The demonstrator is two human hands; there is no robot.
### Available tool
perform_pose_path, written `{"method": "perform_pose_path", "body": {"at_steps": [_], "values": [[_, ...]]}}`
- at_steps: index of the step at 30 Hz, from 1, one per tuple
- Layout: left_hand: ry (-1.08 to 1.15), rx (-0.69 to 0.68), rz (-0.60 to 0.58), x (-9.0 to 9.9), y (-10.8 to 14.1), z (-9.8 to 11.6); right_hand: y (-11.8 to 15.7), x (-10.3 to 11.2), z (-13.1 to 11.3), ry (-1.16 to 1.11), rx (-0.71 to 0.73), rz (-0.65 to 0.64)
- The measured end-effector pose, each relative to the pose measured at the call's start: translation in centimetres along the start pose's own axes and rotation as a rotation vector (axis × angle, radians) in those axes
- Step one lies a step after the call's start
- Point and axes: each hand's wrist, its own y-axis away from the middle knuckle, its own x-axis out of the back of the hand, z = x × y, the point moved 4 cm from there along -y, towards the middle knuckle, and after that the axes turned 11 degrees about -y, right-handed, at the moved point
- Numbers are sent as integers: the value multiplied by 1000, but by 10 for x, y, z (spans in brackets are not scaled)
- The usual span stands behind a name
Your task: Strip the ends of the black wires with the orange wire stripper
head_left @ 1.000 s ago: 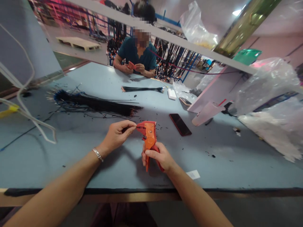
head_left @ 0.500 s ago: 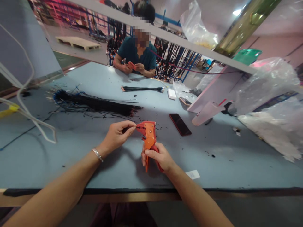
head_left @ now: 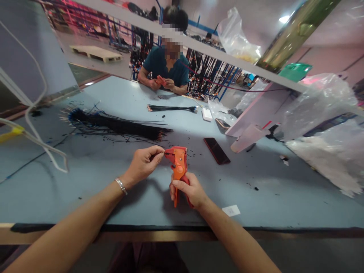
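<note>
My right hand (head_left: 189, 189) is wrapped around the handles of an orange and red wire stripper (head_left: 179, 159), held upright over the table with its jaws toward the left. At the mouth of those jaws, my left hand (head_left: 145, 161) pinches a thin wire between thumb and forefinger; most of the wire is hidden by the fingers. Just beyond my left hand lies a thick bundle of black wires (head_left: 122, 127), with bare ends at the right and blue bits at the left.
Across the grey table (head_left: 119, 212), a person (head_left: 166, 70) holds an orange tool. A smaller tied wire bundle (head_left: 172, 108) lies before them. To the right are a phone (head_left: 216, 150), a white box (head_left: 206, 114), a plastic roll (head_left: 250, 137) and a paper label (head_left: 231, 210). Black scraps are scattered about.
Both hands and the wire stripper stay almost in place. My left forearm has shifted slightly to the right, and the view has moved a little.
</note>
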Motion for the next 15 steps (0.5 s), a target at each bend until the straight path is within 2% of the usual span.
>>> {"method": "perform_pose_path", "body": {"at_steps": [15], "values": [[-4, 34, -11, -3, 2, -4, 0, -3, 3, 40, -5, 70]]}}
